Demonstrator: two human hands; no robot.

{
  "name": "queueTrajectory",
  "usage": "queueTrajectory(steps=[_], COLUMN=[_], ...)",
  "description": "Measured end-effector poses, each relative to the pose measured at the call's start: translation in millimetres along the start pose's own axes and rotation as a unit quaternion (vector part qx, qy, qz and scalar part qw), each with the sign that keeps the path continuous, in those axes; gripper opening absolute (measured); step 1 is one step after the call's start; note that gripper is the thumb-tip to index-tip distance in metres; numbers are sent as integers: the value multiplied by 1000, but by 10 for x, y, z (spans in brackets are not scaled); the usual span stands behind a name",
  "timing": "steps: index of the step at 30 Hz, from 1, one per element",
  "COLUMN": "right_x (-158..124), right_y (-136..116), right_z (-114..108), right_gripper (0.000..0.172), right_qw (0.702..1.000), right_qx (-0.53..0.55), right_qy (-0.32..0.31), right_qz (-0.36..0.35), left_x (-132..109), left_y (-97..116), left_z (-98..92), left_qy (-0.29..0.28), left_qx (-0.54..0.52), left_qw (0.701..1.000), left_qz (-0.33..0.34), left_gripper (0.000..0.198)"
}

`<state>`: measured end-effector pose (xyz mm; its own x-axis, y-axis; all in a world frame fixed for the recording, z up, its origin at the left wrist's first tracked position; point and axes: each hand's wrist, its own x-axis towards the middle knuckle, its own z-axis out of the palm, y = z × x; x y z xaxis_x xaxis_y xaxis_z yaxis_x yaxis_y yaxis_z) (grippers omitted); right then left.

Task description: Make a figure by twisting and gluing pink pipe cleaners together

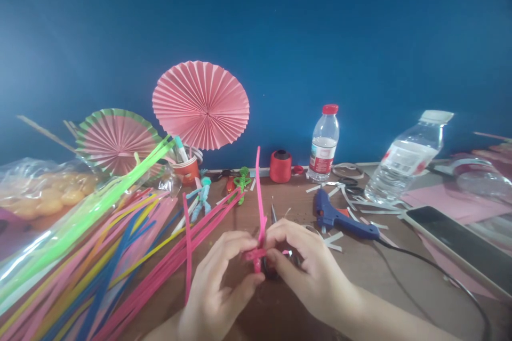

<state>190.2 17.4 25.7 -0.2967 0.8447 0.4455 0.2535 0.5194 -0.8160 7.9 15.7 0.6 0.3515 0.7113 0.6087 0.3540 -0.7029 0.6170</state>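
Between my two hands is a small twisted figure of pink pipe cleaner (256,257), with one long straight end (259,192) pointing up. My left hand (220,277) grips it from the left, thumb below and fingers above. From the other side my right hand (298,264) pinches it between thumb and forefinger. Scissors (273,213) lie on the table behind my right hand, partly covered by it. Loose pink pipe cleaners (200,240) lie left of my left hand. A light-blue pipe-cleaner figure (203,200) and a green one (241,184) stand farther back.
A blue glue gun (340,218) with its cord lies to the right, among white strips. Behind are a red thread spool (280,167) and two water bottles (323,144). A phone (460,245) lies far right. Coloured pipe cleaners (116,256) and paper fans (200,106) fill the left.
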Motion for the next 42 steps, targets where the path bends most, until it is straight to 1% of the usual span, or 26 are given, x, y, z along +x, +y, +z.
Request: queueTrajectory(steps=[6,10,19,23,27,31,37,42], right_x=[-25,-18,-43,-25,-41,-67,-54,-62], right_y=[1,12,2,-11,3,19,9,7], right_z=[-5,0,8,13,13,9,14,26], right_gripper=[11,11,11,12,12,12,12,12], right_qw=[1000,1000,999,999,999,998,997,997], right_qx=[9,16,15,29,40,44,55,72], right_qy=[0,-1,-2,8,6,-5,-4,-1], right_qz=[-20,-24,-35,-41,-36,-36,-48,-27], left_x=[-3,-7,-19,-20,-15,3,2,8], left_y=[-6,-12,9,14,29,32,25,41], left_z=[12,7,16,10,3,16,30,21], left_qy=[0,7,3,1,-9,-9,-4,-10], left_qx=[-14,-19,-32,-44,-53,-65,-74,-79], left_qw=[1000,1000,999,999,998,998,997,997], left_qz=[-9,-6,-8,-12,-14,-12,-10,-3], left_gripper=[33,33,32,29,28,29,28,28])
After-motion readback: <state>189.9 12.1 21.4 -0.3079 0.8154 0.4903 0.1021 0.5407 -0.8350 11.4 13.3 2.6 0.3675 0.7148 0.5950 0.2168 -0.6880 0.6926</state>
